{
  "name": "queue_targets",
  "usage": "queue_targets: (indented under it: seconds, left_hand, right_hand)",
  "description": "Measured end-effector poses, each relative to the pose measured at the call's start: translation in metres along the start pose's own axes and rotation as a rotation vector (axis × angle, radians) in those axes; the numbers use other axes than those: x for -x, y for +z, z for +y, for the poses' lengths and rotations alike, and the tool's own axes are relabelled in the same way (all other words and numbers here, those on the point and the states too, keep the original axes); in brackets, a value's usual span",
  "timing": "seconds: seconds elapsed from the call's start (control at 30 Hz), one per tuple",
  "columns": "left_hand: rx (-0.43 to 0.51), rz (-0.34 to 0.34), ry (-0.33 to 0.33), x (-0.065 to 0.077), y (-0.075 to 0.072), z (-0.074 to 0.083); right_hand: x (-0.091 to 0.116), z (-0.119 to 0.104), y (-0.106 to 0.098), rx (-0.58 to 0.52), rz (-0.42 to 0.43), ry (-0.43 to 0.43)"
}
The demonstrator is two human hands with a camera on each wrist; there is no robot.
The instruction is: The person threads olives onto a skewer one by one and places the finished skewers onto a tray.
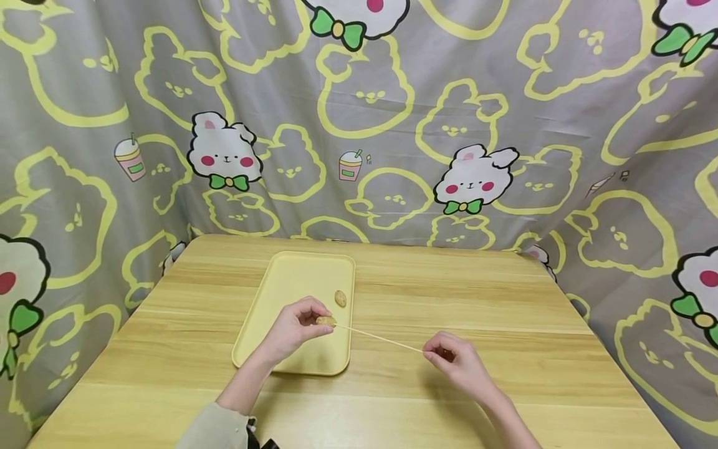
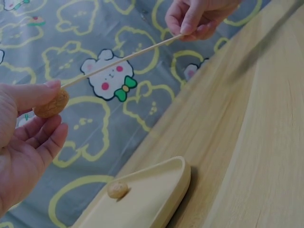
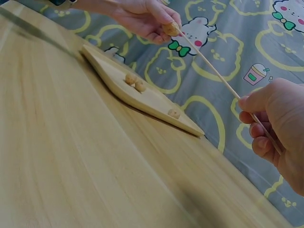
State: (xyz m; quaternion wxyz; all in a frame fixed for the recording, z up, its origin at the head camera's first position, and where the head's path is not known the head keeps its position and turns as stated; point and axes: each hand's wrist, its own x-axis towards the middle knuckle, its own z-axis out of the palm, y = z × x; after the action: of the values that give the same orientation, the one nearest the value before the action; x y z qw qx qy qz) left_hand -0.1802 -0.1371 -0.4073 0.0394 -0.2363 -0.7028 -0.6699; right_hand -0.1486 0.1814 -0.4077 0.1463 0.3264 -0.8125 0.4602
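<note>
Left hand (image 1: 300, 324): thumb and fingertips pinch a brown ball (image 1: 326, 320), held up over the tray (image 1: 305, 274). Ball slightly oval in the head view, its longer axis roughly in line with the stick.

Right hand (image 1: 457, 362): grips a thin stick (image 1: 381, 338), thumb against fingers; in the right wrist view the rear end runs back beneath the fingers toward the palm.

Stick straight, long axis crosswise between the hands. Points left and slightly away from the person; tip meets the ball's right side. How deep it goes in, cannot tell. Raised clear of the desk (image 1: 449, 287), its left part above the tray's right edge.

Tray: yellow, rounded corners, long side running away from the person. Right wrist view shows a close pair of balls (image 3: 130, 79) in it, and a single ball (image 3: 174, 113) well apart.

Pale sleeve (image 1: 215, 430) on the left forearm. Beyond the desk, grey curtain (image 1: 269, 75) with rabbit prints.
</note>
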Motion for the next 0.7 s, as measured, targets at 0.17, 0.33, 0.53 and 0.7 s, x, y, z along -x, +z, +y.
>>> queue_targets:
  seconds: [0.17,0.33,0.53,0.7]
  left_hand:
    - [0.009,-0.009,0.023,-0.0012,0.0019,0.0003]
    - [0.008,-0.016,0.036,-0.0018,0.0031,0.0001]
    - [0.006,-0.024,0.025,-0.0024,0.0037,0.0023]
    - [0.015,-0.019,0.008,-0.0026,0.0043,0.0029]
  right_hand:
    - [-0.0029,-0.0042,-0.0006,-0.012,0.003,0.012]
    - [-0.0044,-0.0043,-0.0003,-0.028,-0.008,0.015]
    - [-0.0057,-0.0042,0.0015,-0.02,-0.009,0.032]
    - [-0.0079,-0.0048,0.0038,-0.024,-0.002,0.037]
